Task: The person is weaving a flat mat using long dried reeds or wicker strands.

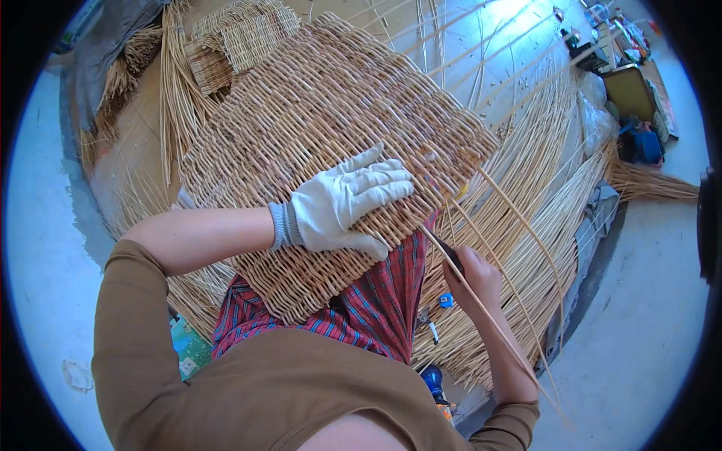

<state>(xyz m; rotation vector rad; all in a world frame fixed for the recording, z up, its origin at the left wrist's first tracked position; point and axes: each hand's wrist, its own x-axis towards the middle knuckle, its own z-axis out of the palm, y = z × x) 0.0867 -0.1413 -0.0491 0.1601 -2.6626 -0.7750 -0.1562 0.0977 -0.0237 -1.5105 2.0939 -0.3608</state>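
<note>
A large woven wicker panel [316,113] lies tilted across my lap. My left hand [342,201], in a white work glove with a grey cuff, rests flat on it near the right-hand edge, fingers stretched out and slightly apart. Just beyond that edge, my bare right hand [475,282] is closed around a dark-handled tool [453,260]; its working end is hidden or too small to make out. Several loose willow rods [519,220] stick out from the panel's right corner, and one passes close by my right hand and forearm.
Bundles of long pale rods [526,173] cover the floor on the right. More rods [174,98] and a smaller woven piece [252,37] lie at the far left. A small blue tape measure [446,301] sits below my right hand. Assorted household items stand at the far right.
</note>
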